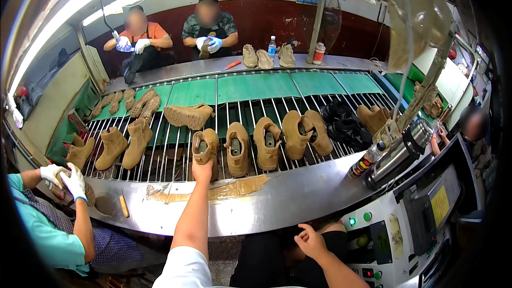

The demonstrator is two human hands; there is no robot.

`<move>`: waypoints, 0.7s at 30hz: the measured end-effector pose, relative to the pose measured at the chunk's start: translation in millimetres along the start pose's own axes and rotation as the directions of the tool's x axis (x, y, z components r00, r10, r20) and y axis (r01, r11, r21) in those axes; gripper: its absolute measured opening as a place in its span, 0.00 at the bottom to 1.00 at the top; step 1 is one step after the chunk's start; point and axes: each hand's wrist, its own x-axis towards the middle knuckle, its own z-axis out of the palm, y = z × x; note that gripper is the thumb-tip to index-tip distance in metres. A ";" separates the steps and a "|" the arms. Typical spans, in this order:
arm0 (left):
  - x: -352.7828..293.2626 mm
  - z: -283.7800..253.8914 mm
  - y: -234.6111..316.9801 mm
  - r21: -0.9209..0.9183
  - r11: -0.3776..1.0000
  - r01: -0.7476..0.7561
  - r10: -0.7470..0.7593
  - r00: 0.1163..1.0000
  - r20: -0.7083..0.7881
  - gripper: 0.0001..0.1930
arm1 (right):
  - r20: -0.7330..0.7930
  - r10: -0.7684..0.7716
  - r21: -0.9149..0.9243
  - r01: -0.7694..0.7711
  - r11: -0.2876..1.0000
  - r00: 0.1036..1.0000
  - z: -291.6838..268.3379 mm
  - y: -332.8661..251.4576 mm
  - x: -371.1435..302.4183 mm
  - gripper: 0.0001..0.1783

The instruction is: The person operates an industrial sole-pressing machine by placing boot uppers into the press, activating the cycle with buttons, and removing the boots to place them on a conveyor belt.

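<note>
My left hand (202, 172) is closed on the near end of a tan boot (207, 146), which stands upright on the metal bars with its opening facing up. To its right a row of tan boots stands on the same bars: one (237, 152) close by, another (268, 144) beyond it, and a pair (295, 133) leaning together. Behind the held boot, a tan boot (188, 116) lies on its side with the sole showing. Over my lap, my right hand (311, 241) is held loosely with nothing in it, its fingers bent and partly apart.
A steel ledge (298, 186) borders the rack, with a bottle (368, 159) and steel flask (401, 152) at right. A control box (378, 240) stands beside my right arm. At left, a co-worker's gloved hands (69, 178) hold a shoe; two people work across the line.
</note>
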 end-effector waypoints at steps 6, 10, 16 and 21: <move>15.7 13.2 -27.7 -0.205 0.977 -0.052 0.064 0.997 0.051 0.36 | 0.005 -0.248 -0.217 0.243 0.945 0.969 52.2 -6.3 132.0 0.19; 39.5 -24.4 -31.3 -0.351 0.892 0.284 -0.009 0.788 0.616 0.41 | -0.029 -0.358 -0.363 0.324 0.874 0.933 97.6 -13.9 199.7 0.17; 137.3 -51.3 -56.1 -0.563 0.632 0.533 -0.198 0.813 0.548 0.37 | -0.033 -0.539 -0.541 0.438 0.718 0.842 131.5 -32.4 211.9 0.19; 233.9 32.1 -65.5 -0.435 0.797 0.419 -0.391 0.907 0.156 0.46 | 0.013 -0.549 -0.566 0.459 0.685 0.835 137.3 -29.8 214.7 0.15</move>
